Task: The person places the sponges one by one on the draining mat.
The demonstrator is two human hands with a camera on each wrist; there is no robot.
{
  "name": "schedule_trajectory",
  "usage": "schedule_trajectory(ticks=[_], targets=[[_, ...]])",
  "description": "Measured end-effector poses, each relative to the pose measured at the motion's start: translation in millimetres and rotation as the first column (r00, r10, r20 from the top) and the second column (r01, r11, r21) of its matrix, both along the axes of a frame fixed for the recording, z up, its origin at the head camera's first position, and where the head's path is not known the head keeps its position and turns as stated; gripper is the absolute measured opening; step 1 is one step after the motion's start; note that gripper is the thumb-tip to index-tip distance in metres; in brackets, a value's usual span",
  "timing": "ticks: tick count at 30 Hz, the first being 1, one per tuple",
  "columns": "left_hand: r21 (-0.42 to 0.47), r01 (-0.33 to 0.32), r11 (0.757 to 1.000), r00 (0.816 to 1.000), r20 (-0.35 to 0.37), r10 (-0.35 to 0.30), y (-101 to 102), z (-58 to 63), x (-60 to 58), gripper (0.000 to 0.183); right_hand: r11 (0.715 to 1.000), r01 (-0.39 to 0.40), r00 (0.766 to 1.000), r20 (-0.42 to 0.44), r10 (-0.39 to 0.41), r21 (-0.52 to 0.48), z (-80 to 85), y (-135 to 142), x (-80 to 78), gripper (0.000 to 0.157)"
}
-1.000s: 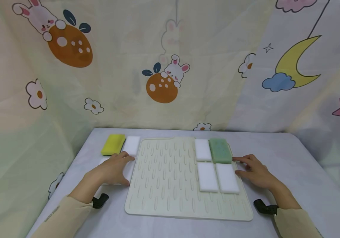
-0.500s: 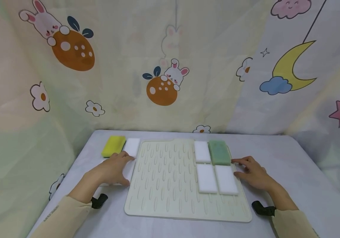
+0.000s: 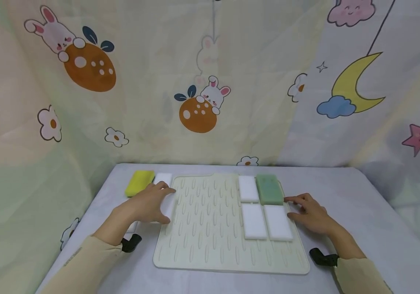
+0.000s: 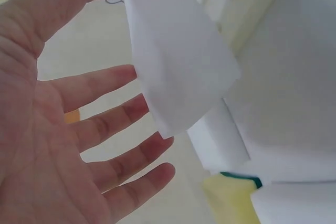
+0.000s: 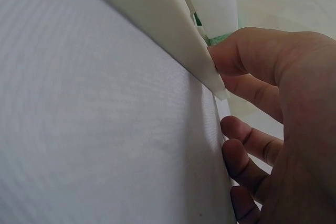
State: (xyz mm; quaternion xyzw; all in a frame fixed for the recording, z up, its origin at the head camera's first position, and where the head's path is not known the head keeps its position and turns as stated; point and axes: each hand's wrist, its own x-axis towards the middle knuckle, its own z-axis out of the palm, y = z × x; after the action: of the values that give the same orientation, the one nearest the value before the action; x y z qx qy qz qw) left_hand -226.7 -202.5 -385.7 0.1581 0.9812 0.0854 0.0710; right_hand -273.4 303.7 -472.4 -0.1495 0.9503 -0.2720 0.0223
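My left hand [image 3: 147, 206] holds a white sponge block [image 3: 168, 204] between thumb and fingers over the left edge of the cream ridged mat [image 3: 202, 232]. In the left wrist view that sponge [image 4: 178, 61] hangs tilted from the thumb side, with the fingers spread along its edge. At the mat's right side, my right hand [image 3: 312, 214] touches the edge with thumb and forefinger, its other fingers loosely bent. Near its fingertips lie a green sponge [image 3: 270, 190] and a white sponge block [image 3: 278, 223] on the mat.
Two more white blocks, one at the back [image 3: 248, 188] and one in front [image 3: 254, 221], lie on the mat's right half. Beyond my left hand sit a yellow sponge [image 3: 140, 183] with a dark underside and a white block [image 3: 163, 178]. Another white block [image 3: 132, 228] shows under the left wrist.
My left hand has moved right to the mat's left edge, lifting the white sponge block from the table. The right hand stays at the mat's edge. The head view has shifted slightly.
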Motion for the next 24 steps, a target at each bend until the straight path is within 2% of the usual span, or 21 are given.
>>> schedule_trajectory(ticks=[11, 20, 24], targets=[[-0.013, 0.025, 1.0, 0.999, -0.037, -0.026, 31, 0.3, -20.4, 0.085, 1.0, 0.005, 1.0, -0.004, -0.005, 0.003, -1.2, 0, -0.1, 0.05], [-0.031, 0.056, 0.998, 0.996, -0.066, -0.058, 56, -6.7, -37.4, 0.087, 1.0, 0.004, 1.0, -0.01, -0.004, 0.0, 1.1, -2, 1.7, 0.049], [-0.007, 0.07, 0.998, 0.995, -0.077, -0.07, 69, -7.6, -44.0, 0.088, 1.0, 0.007, 1.0, -0.015, -0.007, 0.008, 1.2, -3, 2.5, 0.049]])
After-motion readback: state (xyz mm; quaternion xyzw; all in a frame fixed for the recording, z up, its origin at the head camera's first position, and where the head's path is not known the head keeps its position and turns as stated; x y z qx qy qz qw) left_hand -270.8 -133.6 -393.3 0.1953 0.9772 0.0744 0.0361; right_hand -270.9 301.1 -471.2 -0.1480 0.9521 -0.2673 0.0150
